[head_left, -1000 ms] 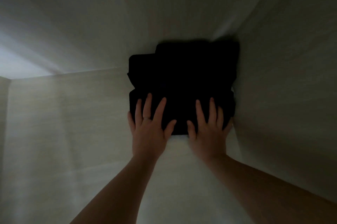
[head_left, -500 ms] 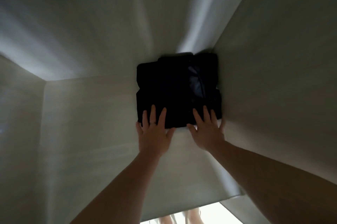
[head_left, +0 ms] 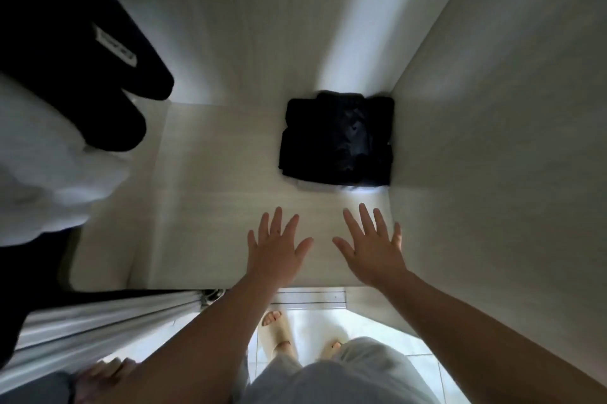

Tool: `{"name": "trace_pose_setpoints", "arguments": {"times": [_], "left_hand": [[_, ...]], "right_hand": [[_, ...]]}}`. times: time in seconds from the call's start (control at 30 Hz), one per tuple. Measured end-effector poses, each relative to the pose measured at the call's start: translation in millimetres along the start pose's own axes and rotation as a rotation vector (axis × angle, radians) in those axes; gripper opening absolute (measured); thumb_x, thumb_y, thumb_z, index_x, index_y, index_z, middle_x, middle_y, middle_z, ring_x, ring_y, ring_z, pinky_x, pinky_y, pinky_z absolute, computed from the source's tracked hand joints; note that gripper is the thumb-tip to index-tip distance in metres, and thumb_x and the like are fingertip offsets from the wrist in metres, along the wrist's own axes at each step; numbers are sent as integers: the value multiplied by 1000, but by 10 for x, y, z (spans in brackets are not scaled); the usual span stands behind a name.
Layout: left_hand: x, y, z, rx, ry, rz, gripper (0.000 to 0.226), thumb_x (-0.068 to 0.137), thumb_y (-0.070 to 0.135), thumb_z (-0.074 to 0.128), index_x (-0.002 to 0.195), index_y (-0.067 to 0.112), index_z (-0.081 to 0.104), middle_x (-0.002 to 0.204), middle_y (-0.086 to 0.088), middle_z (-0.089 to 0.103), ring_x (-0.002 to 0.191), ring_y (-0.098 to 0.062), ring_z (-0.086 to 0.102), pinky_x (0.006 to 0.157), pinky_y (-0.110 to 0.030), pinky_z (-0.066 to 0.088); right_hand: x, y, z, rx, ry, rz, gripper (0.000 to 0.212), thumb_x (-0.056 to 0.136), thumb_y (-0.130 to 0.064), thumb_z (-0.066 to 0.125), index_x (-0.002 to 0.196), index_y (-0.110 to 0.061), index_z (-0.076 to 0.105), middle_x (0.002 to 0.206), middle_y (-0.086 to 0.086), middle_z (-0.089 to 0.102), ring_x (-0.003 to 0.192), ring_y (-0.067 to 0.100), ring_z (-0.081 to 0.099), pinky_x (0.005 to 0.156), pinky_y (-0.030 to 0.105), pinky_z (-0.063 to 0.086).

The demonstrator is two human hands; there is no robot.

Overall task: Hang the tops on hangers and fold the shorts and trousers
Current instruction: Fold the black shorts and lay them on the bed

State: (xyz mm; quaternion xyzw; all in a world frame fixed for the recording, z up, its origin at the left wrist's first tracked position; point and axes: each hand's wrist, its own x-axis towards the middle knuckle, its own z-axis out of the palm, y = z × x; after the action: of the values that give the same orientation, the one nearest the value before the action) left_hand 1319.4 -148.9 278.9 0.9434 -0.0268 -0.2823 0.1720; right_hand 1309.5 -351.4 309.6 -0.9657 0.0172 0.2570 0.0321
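Observation:
A stack of folded black garments [head_left: 336,139] lies on the pale wardrobe floor [head_left: 213,173], pushed into the back right corner against the side wall. My left hand [head_left: 276,247] and my right hand [head_left: 371,244] hover side by side in front of the stack, palms down, fingers spread and straight. Neither hand touches the stack or holds anything; a strip of bare wardrobe floor separates them from it.
Hanging black [head_left: 72,52] and white [head_left: 42,167] tops fill the left side of the wardrobe. The right side wall [head_left: 492,141] stands close to my right hand. A sliding door track [head_left: 308,297] runs below, with my feet in sandals [head_left: 279,331] on a tiled floor.
Both hands have let go of the black stack and drawn back toward me. The view has pulled out of the wardrobe, showing hanging clothes, the door track and my feet.

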Motion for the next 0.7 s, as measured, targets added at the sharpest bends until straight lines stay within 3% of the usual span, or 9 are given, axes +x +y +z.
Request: {"name": "trace_pose_setpoints", "arguments": {"times": [0.2,0.43,0.57,0.7], "left_hand": [[-832,-13,267,-26,107,-34,70,96,71,11,158,40,2,168,4,-14,153,-25,-16,122,-55,0],[-1713,65,624,-6,312,-87,85,83,78,-9,158,41,5,169,2,-3,155,-25,-7,121,-52,7],[-2179,282,970,-81,367,-152,81,84,78,-7,157,45,1,168,6,-9,154,-21,-11,122,-50,1],[-2682,557,1472,-225,444,-278,75,88,77,0,156,47,-3,167,9,-14,153,-20,-16,122,-48,-7]], "right_hand": [[-699,-26,117,-60,18,-155,71,96,-70,8,158,-40,-11,165,-7,-24,152,22,-24,118,58,-14],[-1275,119,313,-103,81,-297,71,93,-72,3,155,-43,-17,157,-11,-36,150,21,-28,118,58,-15],[-1636,329,432,-97,103,-404,88,74,-80,-21,154,-45,-17,151,-16,-42,150,19,-29,118,55,-16],[-1997,626,628,-168,140,-516,85,78,-79,-23,154,-43,-17,157,-13,-36,151,21,-26,116,53,-17]]}}
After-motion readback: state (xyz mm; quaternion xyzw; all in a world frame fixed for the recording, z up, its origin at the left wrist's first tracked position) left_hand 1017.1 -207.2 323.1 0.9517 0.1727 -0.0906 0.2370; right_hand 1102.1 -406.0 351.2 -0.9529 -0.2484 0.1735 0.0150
